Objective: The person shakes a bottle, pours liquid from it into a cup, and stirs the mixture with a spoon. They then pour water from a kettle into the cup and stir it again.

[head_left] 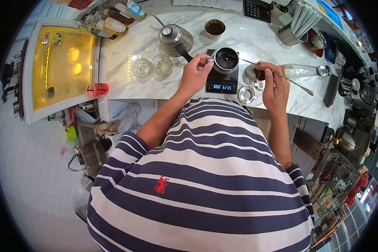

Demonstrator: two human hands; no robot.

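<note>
My left hand (pixel 194 75) is closed around the handle of a metal cup (pixel 233 69) with a dark inside. The cup is over a black digital scale (pixel 229 82) with lit blue digits. In my right hand (pixel 274 86), a long thin metal spoon (pixel 297 85) is pinched between the fingers, one end reaching into the cup. Beside that hand stands a small metal cup (pixel 250 74) with brown contents. A round metal lid (pixel 247 95) lies near the counter's front edge. Behind my left hand is a gooseneck kettle (pixel 177 38) with a dial on top.
Two clear glasses (pixel 161 64) stand left of the kettle. A cup of brown grounds (pixel 215 28) sits at the back. To the right lie a glass bottle (pixel 300 71) and a straw holder (pixel 289 36). An espresso machine (pixel 336 178) is at far right.
</note>
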